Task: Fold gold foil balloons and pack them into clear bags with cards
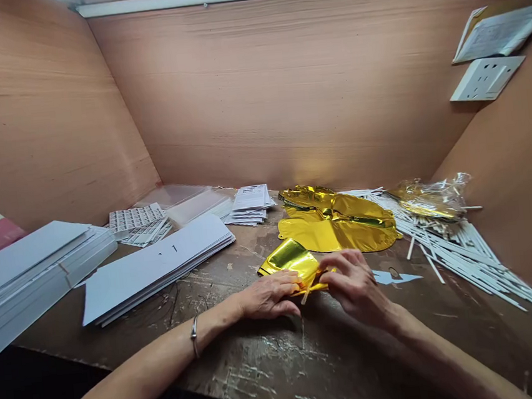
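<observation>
A folded gold foil balloon [291,255] lies on the worn brown table [262,356]. My left hand [271,294] rests flat on its near left part, fingers stretched out. At the right edge of the foil my right hand [352,282] is closed in a pinch, gripping the balloon. A narrow pale strip [305,297] sticks out toward me between the hands. Just behind them, more gold foil balloons [334,224] lie flat in a pile. A small white cut-out piece [396,276] is on the table beside my right hand.
To the right, white sticks [470,264] are heaped below a clear bag [435,196]. White sheets [154,266] are stacked left of my hands, by a larger stack [32,266]. Printed slips [250,204], label sheets [136,221] and clear plastic sleeves [200,202] lie behind.
</observation>
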Tool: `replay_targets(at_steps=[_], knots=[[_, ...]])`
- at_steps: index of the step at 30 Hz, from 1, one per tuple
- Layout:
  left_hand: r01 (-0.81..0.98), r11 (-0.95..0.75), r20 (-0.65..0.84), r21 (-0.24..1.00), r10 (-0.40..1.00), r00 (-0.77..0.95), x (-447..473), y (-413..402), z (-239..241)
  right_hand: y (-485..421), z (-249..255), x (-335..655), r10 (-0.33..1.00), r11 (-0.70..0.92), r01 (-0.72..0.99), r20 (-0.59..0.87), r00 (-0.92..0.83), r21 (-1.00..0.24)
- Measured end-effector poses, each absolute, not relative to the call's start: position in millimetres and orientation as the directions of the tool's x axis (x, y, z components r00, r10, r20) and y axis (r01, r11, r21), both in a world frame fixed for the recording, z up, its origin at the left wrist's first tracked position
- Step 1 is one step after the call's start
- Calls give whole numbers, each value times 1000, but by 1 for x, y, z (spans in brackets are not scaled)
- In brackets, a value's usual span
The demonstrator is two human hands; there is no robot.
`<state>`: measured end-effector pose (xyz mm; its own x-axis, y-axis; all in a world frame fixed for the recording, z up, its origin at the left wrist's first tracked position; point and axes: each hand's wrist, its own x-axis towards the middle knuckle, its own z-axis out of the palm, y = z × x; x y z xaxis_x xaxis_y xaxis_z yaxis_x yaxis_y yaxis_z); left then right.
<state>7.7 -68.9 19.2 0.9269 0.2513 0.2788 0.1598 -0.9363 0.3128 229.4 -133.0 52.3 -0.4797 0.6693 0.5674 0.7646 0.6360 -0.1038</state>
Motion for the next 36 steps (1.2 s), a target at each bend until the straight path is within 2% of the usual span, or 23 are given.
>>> replay_targets(at_steps=[5, 9, 12, 15, 18, 21, 25, 27, 29, 30, 32, 36], knots=[[89, -945, 207, 315, 160, 965, -6, -71, 25, -74, 60, 207, 660, 726, 652, 485, -574, -216], [123, -957, 152, 262, 167, 974, -11, -72, 18, -30, 30, 177, 640, 768, 568, 356, -681, -294], [133, -963, 155, 233, 172, 973, -12, -72, 12, -19, 9, 159, 643, 763, 566, 281, -712, -312], [157, -971, 212, 181, 194, 958, -13, -77, 11, -19, 1, 151, 679, 732, 597, 277, -680, -329], [182, -977, 337, 111, 209, 918, -14, -84, 18, -23, 1, 151, 701, 711, 608, 291, -651, -354], [182, -976, 435, 118, 216, 874, -16, -84, 31, -24, 0, 151, 716, 697, 606, 310, -626, -384], [127, -976, 338, 178, 182, 924, -22, -77, 37, -17, -4, 151, 753, 651, 569, 335, -566, -502], [152, -968, 274, 201, 205, 940, -27, -76, 33, -14, 0, 157, 812, 580, 561, 366, -454, -590], [187, -957, 250, 223, 242, 938, -31, -77, 28, -19, 9, 168, 836, 547, 573, 430, -340, -610], [200, -951, 254, 237, 260, 932, -32, -78, 25, -25, 15, 175, 818, 569, 588, 468, -335, -575], [222, -938, 277, 268, 295, 914, -34, -80, 20, -48, 28, 188, 735, 667, 623, 496, -462, -409], [254, -913, 300, 320, 352, 887, -31, -81, 15, -107, 37, 190, 532, 817, 575, 325, -781, 46]])
